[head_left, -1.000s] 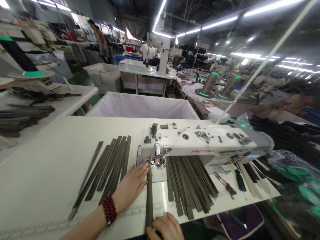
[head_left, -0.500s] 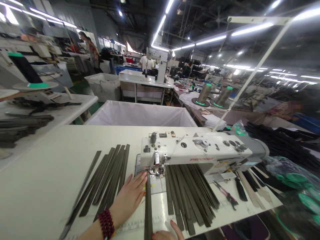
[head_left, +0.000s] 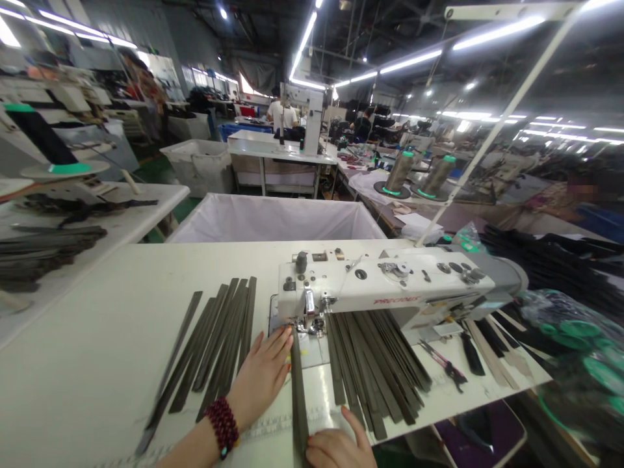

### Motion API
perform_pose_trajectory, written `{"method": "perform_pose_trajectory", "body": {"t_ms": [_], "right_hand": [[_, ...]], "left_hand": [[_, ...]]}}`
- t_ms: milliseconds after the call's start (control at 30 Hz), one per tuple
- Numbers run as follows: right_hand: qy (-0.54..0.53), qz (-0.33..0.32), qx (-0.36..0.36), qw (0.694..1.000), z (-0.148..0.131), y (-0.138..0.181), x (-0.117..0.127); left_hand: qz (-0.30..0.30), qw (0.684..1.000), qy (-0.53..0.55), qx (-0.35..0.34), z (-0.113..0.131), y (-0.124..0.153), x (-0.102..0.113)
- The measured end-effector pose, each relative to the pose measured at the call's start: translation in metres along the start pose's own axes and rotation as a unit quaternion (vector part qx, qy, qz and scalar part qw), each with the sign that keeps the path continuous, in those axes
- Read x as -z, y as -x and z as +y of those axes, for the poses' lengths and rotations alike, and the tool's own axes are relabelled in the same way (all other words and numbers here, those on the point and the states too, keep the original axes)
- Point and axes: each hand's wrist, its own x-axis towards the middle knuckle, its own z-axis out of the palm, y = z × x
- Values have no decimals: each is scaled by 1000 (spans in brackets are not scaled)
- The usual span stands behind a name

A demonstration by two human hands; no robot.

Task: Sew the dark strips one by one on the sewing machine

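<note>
A long olive-grey strip (head_left: 298, 396) runs from the presser foot (head_left: 312, 325) of a white sewing machine (head_left: 390, 283) toward me. My left hand (head_left: 263, 364), wearing a dark red bead bracelet (head_left: 221, 426), lies flat with fingers stretched out, its fingertips beside the strip close to the foot. Low in the view, my right hand (head_left: 341, 448) has curled fingers at the strip's near end, while one finger points away from it. The grip itself is partly hidden. Similar strips (head_left: 224, 338) lie left of my left hand, and a fanned pile of strips (head_left: 373, 370) lies under the machine arm.
Red-handled snips (head_left: 446, 367) and a black-handled tool (head_left: 472, 354) lie at the table's right. A cloth-lined bin (head_left: 277, 218) stands behind the table. Thread cones (head_left: 398, 174) stand at back right; dark strips (head_left: 49, 250) lie on the left table. People work farther back.
The view has shifted slightly. My right hand has come farther into view along the strip's near end. My left hand stays flat beside the presser foot.
</note>
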Motion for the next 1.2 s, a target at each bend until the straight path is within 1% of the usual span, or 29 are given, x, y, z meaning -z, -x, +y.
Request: {"method": "perform_pose_trajectory", "body": {"t_ms": [100,167,200,367,467,600,767,1033,1200], "right_hand": [[3,91,15,996,1,-4,-8],[4,115,18,993,1,-9,-8],[5,107,22,994,0,-12,-5],[18,12,72,997,2,-29,23],[16,-14,81,996,4,-35,33],[6,-20,72,997,5,-37,32],[-14,-27,52,998,7,-45,31],[-33,-79,24,996,16,-73,40],[-25,-108,8,994,21,-85,36]], "left_hand": [[7,1000,6,2,-1,-1,-1],[8,1000,7,4,-2,-2,-2],[10,1000,9,5,-2,-2,-3],[16,1000,6,-4,-2,1,-2],[2,1000,-1,-19,-1,7,0],[-5,1000,2,-23,-1,9,1],[-4,1000,12,-17,-5,5,-2],[-13,1000,-9,-14,-12,-3,-4],[-12,1000,-2,-17,-16,-6,-5]]}}
